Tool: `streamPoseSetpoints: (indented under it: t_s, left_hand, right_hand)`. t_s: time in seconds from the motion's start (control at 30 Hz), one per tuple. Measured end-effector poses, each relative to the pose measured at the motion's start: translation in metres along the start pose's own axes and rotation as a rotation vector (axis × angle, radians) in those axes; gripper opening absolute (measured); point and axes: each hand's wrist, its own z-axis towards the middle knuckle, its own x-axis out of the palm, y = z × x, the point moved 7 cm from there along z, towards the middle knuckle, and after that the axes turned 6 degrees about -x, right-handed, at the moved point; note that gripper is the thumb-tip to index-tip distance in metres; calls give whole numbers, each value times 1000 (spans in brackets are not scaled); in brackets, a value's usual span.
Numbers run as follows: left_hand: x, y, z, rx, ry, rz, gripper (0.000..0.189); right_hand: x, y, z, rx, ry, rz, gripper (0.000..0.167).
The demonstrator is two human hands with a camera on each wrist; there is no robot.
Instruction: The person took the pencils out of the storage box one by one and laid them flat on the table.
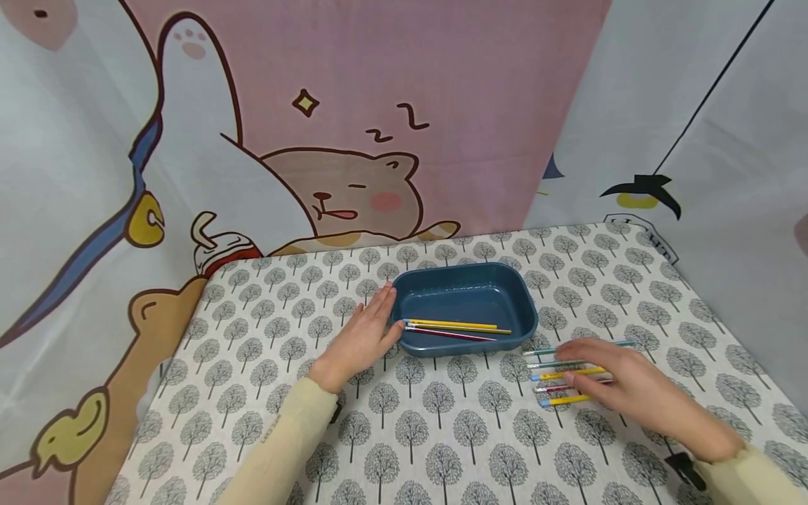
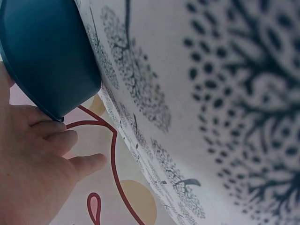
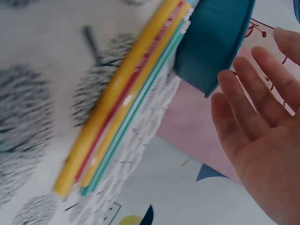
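A dark blue rectangular tray [image 1: 467, 345] sits on the cloth with two yellow pencils [image 1: 463, 325] and a dark red pencil [image 1: 457, 335] lying along its front side. My left hand [image 1: 362, 337] rests against the tray's left end, fingers extended along the outside and thumb at the front left corner. To the right of the tray, several pencils lie side by side: green, yellow [image 3: 101, 122] and dark red. Over them hovers my right hand [image 1: 621, 375], its fingers loosely extended and the palm bare in the right wrist view. It partly hides the pencils in the head view.
A tree-patterned cloth [image 1: 442, 449] covers the table. Behind the table's far edge hangs a pink and white curtain [image 1: 492, 126] with cartoon animals, and more printed fabric [image 1: 726, 140] stands on the right side.
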Motion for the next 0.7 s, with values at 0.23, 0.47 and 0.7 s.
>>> streamPoseSetpoints:
  t_s: [0.23,0.47,0.7]
  left_hand:
    - [0,0,0,-5,7,0,69]
    - [0,0,1,-1,8,2,70]
    - [0,1,0,-7,14,3,70]
  right_hand:
    - [0,12,19,33,31,43,43]
    - [6,21,40,-12,20,29,56]
    - [16,29,64,-69,25,-62,69]
